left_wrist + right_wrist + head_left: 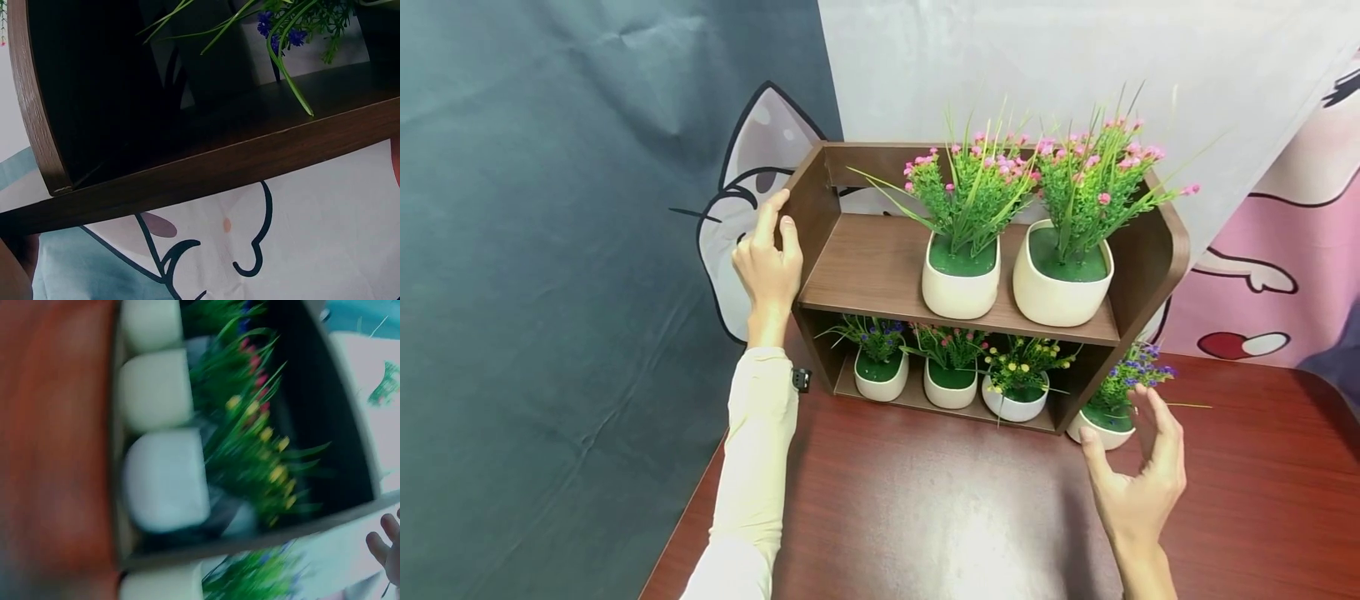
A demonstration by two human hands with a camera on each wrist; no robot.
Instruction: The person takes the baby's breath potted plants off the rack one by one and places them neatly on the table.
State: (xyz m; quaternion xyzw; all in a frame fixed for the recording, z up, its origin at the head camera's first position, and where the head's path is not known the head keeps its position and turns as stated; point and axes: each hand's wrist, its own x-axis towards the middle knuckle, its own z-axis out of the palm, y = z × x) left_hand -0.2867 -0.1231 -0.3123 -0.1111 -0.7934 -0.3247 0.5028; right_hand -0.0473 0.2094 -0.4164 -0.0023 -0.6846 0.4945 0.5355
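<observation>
A brown two-tier shelf (880,258) bears two cream pots of pink flowers, the left pot (961,283) and the right pot (1063,287), on top. My left hand (769,267) is at the shelf's left side panel, thumb and index finger apart; whether it touches the panel is hard to tell. At the lower right, my right hand (1138,483) is empty, thumb and fingers spread in a curve. Just beyond it a blue-flowered pot (1105,425) stands on the table beside the shelf. In the right wrist view, blurred, fingers (378,547) show at the right edge.
The lower tier holds a blue-flowered pot (880,375), a red-flowered pot (951,383) and a yellow-flowered pot (1015,404). Under the shelf is a reddish wooden table (925,500). A dark curtain (587,250) hangs at left, a cartoon-print cloth (1300,275) at right.
</observation>
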